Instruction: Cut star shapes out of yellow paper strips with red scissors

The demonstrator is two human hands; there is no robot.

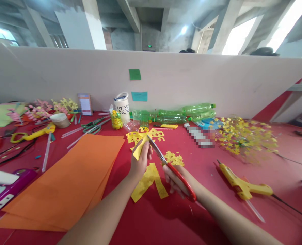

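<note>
Both hands work over the middle of the red surface (130,223), and the step in hand looks like trimming small yellow paper by scissors. The left hand (139,164) has its fingers pinched narrow on a folded-looking strip of yellow paper (138,151), thumb uppermost, raised a little and tilted toward the far side. The right hand (187,174) has its fingers closed around the red handles of the scissors (162,158), whose blades slant up and leftward to the paper's edge; they look nearly together, and whether they bite into it I cannot tell. A cut here would seem to call for a steady left pinch, with the fingertips kept off the blade line, and small turns of the paper to meet the blades. Both forearms reach in from the near edge and converge, the wrists fairly straight. Below the hands lie yellow sheets (142,186) with faint outlines; just beyond the right hand is a heap of small yellow stars (173,157), and beyond the left, scraps with star-shaped holes (158,133). Orange paper (69,177) lies to the left, a yellow glue gun (242,187) to the right.
</note>
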